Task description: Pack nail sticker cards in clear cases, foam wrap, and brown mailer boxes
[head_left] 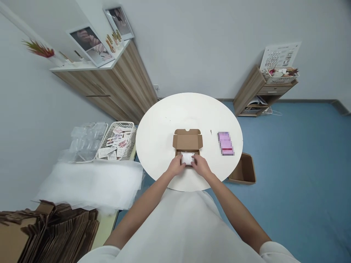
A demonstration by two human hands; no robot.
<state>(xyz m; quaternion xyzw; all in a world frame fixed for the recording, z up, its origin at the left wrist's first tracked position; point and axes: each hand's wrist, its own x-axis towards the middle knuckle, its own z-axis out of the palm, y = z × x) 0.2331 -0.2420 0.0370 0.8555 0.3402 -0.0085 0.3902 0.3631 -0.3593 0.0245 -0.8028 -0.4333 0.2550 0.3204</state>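
An open brown cardboard mailer box [187, 141] lies on the round white table [164, 120], its lid flipped back away from me. A white wrapped packet [187, 157] sits in the box's tray. My left hand [177, 166] presses on the packet's left side with fingers curled over it. My right hand [200, 165] holds the packet's right side the same way. A pink-purple flat item [225, 143] lies on the table to the right of the box, apart from both hands.
A brown bin [244, 170] stands on the blue floor at the table's right. On a side table to my left are a white basket of small cards [118, 145], clear plastic trays [85, 140] and white foam sheets [93, 182]. Flat cardboard blanks [46, 230] are stacked at lower left.
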